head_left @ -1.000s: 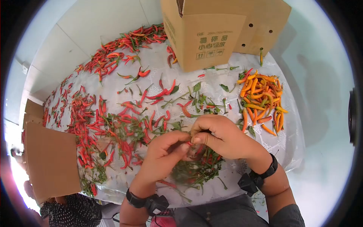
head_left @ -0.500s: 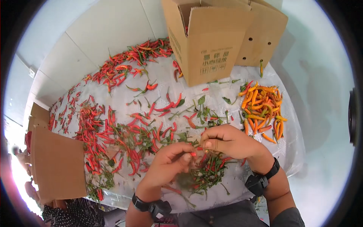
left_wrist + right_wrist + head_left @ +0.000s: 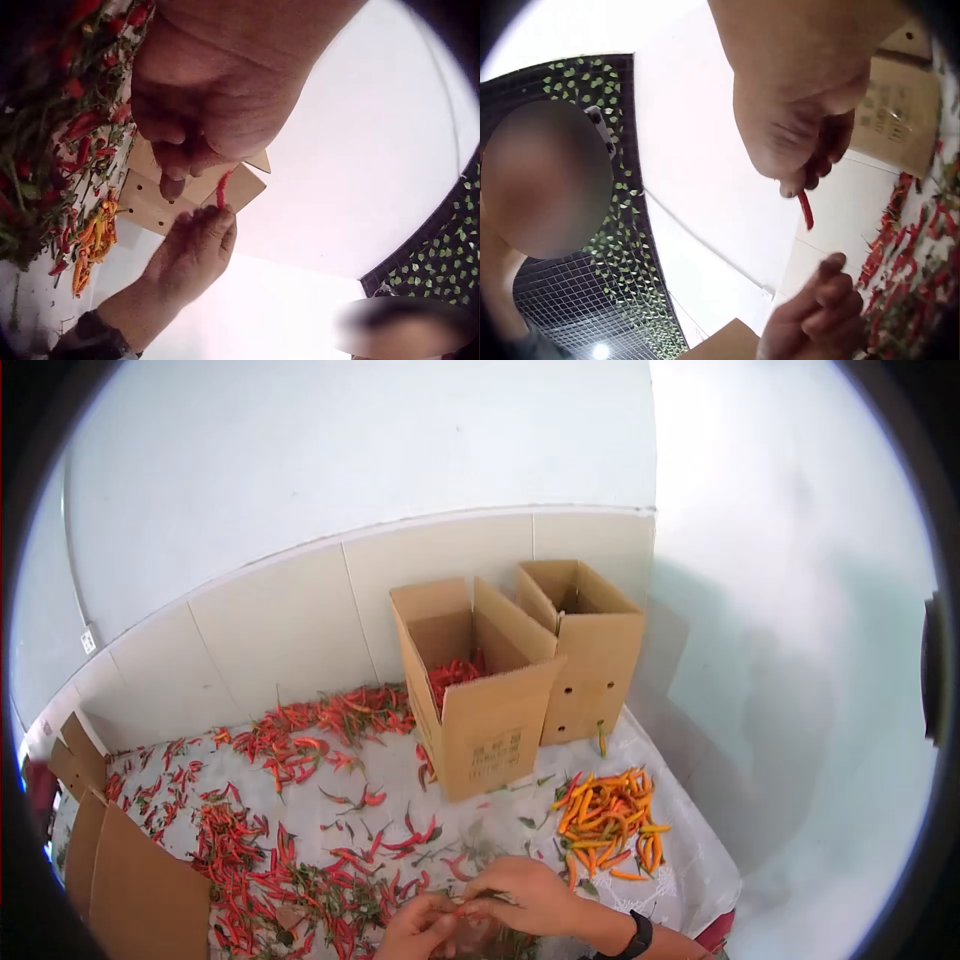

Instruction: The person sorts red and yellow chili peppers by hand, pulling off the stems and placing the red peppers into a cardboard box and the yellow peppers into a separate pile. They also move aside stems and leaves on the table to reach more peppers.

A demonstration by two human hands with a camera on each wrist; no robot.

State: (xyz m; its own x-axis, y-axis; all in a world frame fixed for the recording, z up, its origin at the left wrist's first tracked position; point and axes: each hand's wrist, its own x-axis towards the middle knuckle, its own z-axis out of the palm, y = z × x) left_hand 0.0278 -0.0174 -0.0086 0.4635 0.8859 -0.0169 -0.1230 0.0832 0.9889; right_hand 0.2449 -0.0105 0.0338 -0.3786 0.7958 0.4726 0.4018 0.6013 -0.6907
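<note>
My right hand point(image 3: 525, 895) pinches a small red chili pepper point(image 3: 806, 210), whose free end sticks out past the fingertips. The same chili pepper point(image 3: 223, 187) stands up from the right hand point(image 3: 191, 251) in the left wrist view. Facing it, close by, is my left hand point(image 3: 415, 930), its fingers bent in toward the thumb. From the right wrist view, the left hand point(image 3: 817, 311) is a little apart from the chili; I cannot tell whether it holds anything. Loose red chilies point(image 3: 235, 845) with green stems spread over the table left of the hands.
A pile of orange chilies point(image 3: 610, 815) lies to the right. Behind the hands stands a cardboard box point(image 3: 490, 745) with red chilies inside, beside a second box point(image 3: 590, 680) against the wall. Another cardboard box point(image 3: 150, 885) is at the left. More red chilies point(image 3: 300, 735) line the wall.
The head view has tilted up, so table and hands sit lower and the wall and box tops show. Both hands stay close together in front of the body.
</note>
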